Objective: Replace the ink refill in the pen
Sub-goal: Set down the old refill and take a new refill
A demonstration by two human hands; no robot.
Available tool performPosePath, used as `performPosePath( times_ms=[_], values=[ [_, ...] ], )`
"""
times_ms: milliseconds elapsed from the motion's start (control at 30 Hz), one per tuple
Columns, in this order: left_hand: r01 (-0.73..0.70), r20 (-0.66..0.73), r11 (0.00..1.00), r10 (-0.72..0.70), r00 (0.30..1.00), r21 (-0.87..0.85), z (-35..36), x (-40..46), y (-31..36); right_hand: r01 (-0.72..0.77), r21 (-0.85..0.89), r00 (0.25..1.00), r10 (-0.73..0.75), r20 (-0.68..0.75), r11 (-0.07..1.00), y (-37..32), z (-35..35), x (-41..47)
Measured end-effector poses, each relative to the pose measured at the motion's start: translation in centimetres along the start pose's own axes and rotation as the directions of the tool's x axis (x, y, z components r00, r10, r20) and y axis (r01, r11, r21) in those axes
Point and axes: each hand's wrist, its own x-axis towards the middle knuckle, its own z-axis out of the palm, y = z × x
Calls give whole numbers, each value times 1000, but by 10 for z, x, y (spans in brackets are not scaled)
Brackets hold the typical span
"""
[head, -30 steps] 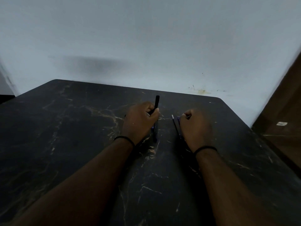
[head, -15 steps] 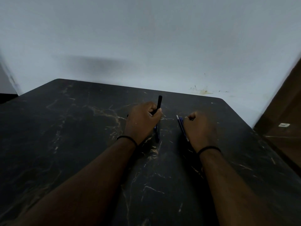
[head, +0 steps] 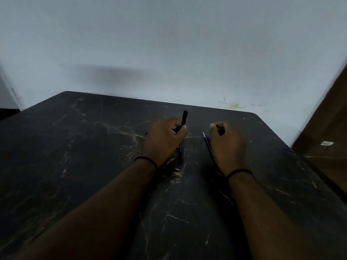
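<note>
Black marbled worktop (head: 93, 147): left hand (head: 163, 141) grips an upright black pen (head: 184, 119); right hand (head: 225, 145) is fisted, contents unclear, beside blue refills (head: 206, 141). No legible markings.

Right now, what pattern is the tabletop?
Black marble-look with pale tan veins, seen in the head view on the tabletop.

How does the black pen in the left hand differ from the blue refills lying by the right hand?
The black pen is thick and dark, while the blue refills are thin and blue with pale tips. The pen is gripped in the left hand and points up off the table, while the refills lie flat on it, partly under the right hand. There is one pen but several refills. Both are slim and straight.
</note>
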Motion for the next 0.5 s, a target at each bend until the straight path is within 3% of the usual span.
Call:
performPosePath(
  times_ms=[133, 400, 500],
  values=[
    [-75, 2, 996, 75, 997, 40, 2, 1, 1, 159, 167, 987, -153, -51, 973, -13, 3, -6],
    [-235, 99, 966, 225, 969, 107, 1, 2, 5, 200, 343, 964, -246, 98, 918, -18, 6, -6],
    [-196, 72, 978, 191, 979, 66, 2, 1, 6, 209, 395, 954, -276, 121, 895, -21, 6, -8]
  ],
)
